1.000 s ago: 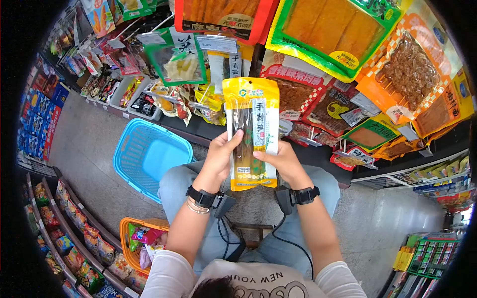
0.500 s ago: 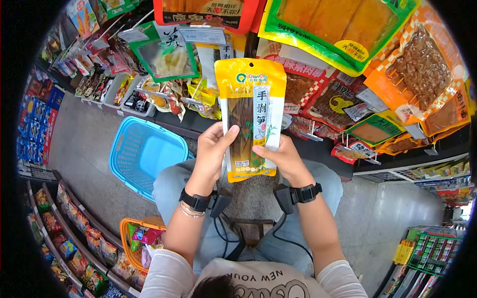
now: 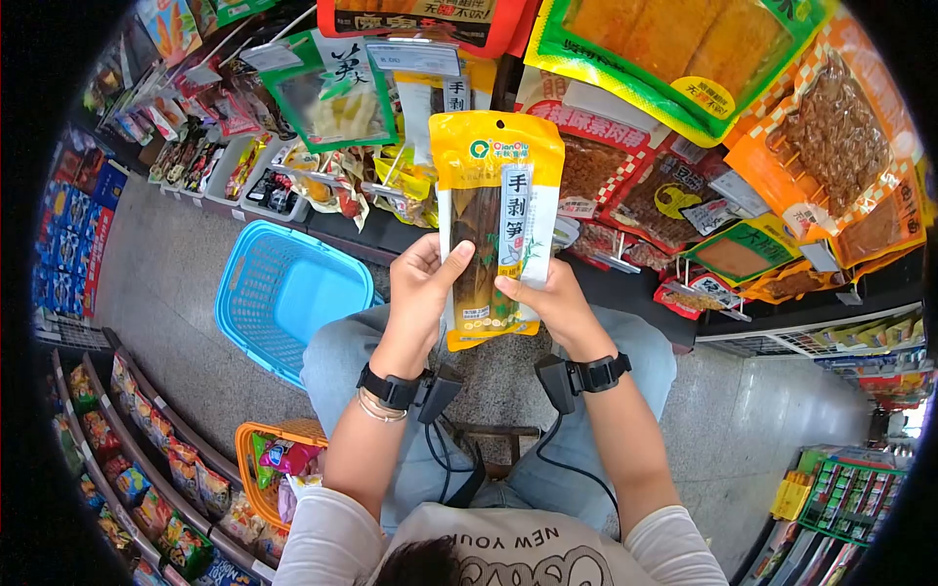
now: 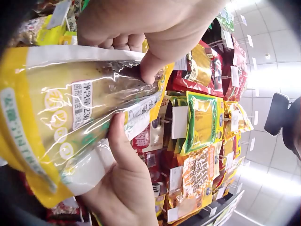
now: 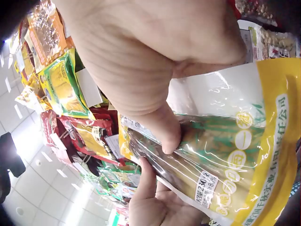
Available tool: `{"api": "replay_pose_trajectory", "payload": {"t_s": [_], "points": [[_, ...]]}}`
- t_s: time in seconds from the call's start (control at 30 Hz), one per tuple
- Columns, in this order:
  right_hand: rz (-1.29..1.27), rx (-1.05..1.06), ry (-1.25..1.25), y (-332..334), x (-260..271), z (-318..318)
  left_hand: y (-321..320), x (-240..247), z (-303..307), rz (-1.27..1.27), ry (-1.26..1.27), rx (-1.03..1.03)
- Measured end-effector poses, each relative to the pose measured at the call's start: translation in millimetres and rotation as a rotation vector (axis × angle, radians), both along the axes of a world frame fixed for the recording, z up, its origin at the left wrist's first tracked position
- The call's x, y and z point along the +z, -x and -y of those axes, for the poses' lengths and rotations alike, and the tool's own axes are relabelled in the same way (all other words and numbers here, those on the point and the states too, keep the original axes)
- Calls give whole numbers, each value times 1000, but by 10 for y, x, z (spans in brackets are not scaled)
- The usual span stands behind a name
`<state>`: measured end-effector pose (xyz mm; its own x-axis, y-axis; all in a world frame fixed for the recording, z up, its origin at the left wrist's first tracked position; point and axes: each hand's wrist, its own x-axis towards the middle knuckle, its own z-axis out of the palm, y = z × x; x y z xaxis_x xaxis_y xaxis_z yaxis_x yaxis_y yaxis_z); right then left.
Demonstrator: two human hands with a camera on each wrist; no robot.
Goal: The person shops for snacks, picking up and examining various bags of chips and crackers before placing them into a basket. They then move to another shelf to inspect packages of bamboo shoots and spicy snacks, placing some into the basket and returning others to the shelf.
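Both hands hold a yellow and white food packet [image 3: 498, 215] upright in front of the shelf. The left hand [image 3: 420, 293] grips its left edge, thumb on the front and fingers behind. On the right edge, the right hand [image 3: 562, 308] pinches it the same way. In the left wrist view the packet [image 4: 70, 108] shows its printed lower end, with the left hand [image 4: 150, 23] above and the right hand [image 4: 127, 183] below. The right wrist view has the packet [image 5: 221, 150] between the right hand [image 5: 141, 56] and the left hand [image 5: 162, 205].
Hanging snack packets, among them a green-edged one [image 3: 674, 59] and an orange one [image 3: 831, 137], line the shelf ahead. A blue basket [image 3: 293, 293] stands on the floor at left; an orange basket [image 3: 256, 479] with snacks is nearer the body. Snack racks curve along the lower left.
Over the last second the packet and both hands have risen in the head view, and the packet looks larger. Both hands keep their hold.
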<state>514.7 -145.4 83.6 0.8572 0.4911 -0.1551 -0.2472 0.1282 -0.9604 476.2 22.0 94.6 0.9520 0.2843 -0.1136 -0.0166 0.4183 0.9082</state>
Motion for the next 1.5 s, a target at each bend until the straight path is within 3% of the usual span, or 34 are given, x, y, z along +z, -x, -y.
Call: {"api": "replay_pose_trajectory", "payload": {"t_s": [0.37, 0.6, 1.3, 1.5], "points": [[-10, -3, -50, 19, 28, -35, -41, -13, 89, 10, 138, 5], [76, 36, 58, 47, -63, -38, -11, -19, 91, -19, -35, -98], [-2, 58, -7, 56, 26, -25, -32, -9, 131, -28, 166, -93], [-6, 96, 42, 31, -108, 6, -54, -147, 136, -93, 88, -82]]}}
